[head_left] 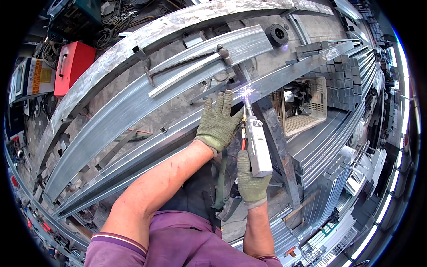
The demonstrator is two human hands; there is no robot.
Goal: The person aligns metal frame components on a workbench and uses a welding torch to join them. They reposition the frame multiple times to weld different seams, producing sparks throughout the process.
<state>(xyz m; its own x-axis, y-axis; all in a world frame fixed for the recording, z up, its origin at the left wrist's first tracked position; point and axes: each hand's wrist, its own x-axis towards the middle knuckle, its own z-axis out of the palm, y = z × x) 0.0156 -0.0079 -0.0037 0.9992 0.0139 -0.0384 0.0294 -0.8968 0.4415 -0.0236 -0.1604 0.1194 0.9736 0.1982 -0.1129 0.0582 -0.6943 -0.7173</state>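
Observation:
My right hand point(252, 181), in a green-grey work glove, grips the lower body of a white handheld welding gun point(258, 147). Its metal nozzle points away from me, and a bright violet-white spark point(246, 92) flares at its tip on the steel work. An orange hose runs along the gun's left side. My left hand point(219, 121), gloved alike, lies on the long galvanised steel profile point(178, 126) just left of the nozzle, fingers stretched forward and thumb apart. What lies under that palm is hidden. A flat steel bar point(284, 82) slants away to the right from the spark.
Beyond my left hand, a bar clamp point(187, 62) lies on a wide steel channel point(115, 98). A plastic crate point(324, 100) with dark metal scraps sits right of the gun, beside stacked steel tubes point(329, 133). A red box point(75, 64) stands far left; a black wheel-shaped part point(277, 35) lies at the back.

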